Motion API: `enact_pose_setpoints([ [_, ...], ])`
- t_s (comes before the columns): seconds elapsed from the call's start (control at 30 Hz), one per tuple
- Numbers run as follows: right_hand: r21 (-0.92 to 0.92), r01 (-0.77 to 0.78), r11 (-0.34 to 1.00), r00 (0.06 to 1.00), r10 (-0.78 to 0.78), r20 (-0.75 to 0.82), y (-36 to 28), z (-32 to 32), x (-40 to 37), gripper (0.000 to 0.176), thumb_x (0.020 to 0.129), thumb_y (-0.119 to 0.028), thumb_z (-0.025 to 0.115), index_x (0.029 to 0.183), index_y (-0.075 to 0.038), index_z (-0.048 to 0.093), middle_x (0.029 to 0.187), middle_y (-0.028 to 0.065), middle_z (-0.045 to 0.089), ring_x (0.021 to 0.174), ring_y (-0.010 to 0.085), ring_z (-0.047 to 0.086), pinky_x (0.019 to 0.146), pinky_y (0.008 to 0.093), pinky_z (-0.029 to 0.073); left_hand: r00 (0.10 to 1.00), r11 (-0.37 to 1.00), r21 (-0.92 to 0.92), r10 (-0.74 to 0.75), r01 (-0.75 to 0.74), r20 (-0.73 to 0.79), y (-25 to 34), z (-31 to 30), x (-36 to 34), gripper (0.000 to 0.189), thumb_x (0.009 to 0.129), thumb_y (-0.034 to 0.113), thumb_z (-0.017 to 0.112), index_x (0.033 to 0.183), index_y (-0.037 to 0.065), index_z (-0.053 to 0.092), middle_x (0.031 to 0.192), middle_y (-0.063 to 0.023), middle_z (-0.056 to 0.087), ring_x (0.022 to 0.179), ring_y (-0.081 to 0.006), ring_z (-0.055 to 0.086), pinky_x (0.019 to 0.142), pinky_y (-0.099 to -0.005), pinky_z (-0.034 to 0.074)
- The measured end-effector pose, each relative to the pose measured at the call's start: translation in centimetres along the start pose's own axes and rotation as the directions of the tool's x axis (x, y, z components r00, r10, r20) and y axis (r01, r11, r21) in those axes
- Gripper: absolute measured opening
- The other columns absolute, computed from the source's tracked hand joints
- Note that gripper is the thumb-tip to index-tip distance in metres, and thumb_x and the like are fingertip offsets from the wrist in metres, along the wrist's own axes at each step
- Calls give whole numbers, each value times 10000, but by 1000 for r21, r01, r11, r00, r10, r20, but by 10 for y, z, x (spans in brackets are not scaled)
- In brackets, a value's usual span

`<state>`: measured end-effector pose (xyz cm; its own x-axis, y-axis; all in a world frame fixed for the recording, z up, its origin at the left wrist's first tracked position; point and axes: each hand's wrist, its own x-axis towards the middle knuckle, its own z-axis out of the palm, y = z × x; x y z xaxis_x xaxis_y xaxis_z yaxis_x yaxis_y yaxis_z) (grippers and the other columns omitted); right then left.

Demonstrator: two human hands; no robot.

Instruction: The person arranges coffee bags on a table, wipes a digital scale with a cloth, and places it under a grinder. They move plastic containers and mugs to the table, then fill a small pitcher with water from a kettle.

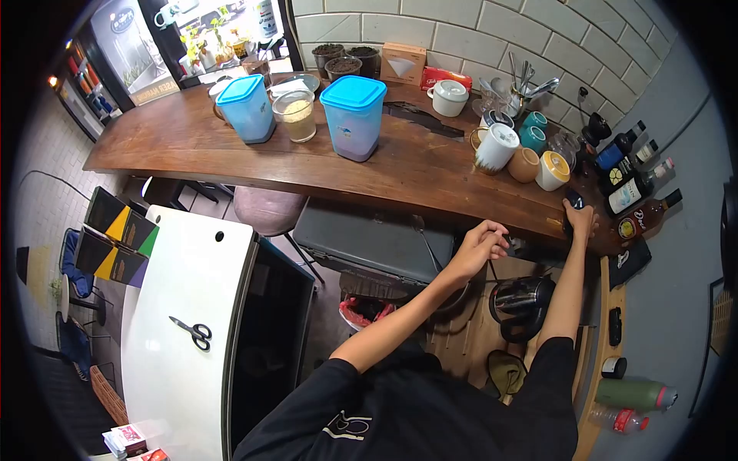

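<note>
My left hand (483, 247) hovers in front of the counter's front edge, fingers loosely bent and a little apart, with nothing seen in it. At the right end of the wooden counter (430, 169), my right hand (582, 220) is closed around a small dark object (575, 201), mostly covered by the fingers; its kind does not show. Just behind that hand stand a yellow-and-white cup (553, 170), a tan cup (523, 164) and a white mug (497, 147). Several bottles (629, 192) line the wall to its right.
Two blue lidded containers (354, 119) and a glass of pale powder (295, 117) stand on the counter. Below my hands is a black kettle (523, 306). Scissors (192, 333) lie on the white table (181, 269) at left. A green bottle (634, 395) rests on the right ledge.
</note>
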<state>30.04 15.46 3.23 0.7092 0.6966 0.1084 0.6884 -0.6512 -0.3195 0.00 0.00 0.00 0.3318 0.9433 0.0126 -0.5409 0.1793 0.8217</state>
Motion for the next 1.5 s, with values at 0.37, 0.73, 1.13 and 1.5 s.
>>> enact_pose_setpoints([
  [0.37,15,17,1000,999,-16,-41,-4,-7,-18,821,638,-564,761,1252,-54,571,1407,220,415,1298,422,388,1040,563,332,999,1000,12,-1,1,-36,5,-7,-7,186,985,210,477,1084,64,537,897,-36,597,800,-104,604,737,-236,485],
  [0.73,28,42,999,999,-41,-24,5,-7,-13,891,616,-567,778,1265,-2,546,1363,270,452,1286,436,406,1036,548,358,1000,1000,1,-14,14,-12,0,-3,-6,180,985,202,474,1083,63,534,894,-34,592,802,-102,600,734,-234,486],
  [1.13,13,50,999,999,-50,13,7,-5,-2,905,610,-599,772,1263,-13,551,1392,242,433,1306,438,380,1044,554,349,999,1000,-13,-23,23,-34,-6,-3,-7,175,987,198,465,1079,66,533,907,-40,599,816,-110,610,744,-234,487],
  [1.5,407,509,759,857,-404,-319,-16,-15,-153,592,770,-457,742,1126,-1,622,1046,155,620,989,278,609,877,385,477,990,994,-92,45,-57,-131,43,-61,-133,245,1005,299,453,1115,95,531,941,-38,598,855,-121,608,770,-251,493],
])
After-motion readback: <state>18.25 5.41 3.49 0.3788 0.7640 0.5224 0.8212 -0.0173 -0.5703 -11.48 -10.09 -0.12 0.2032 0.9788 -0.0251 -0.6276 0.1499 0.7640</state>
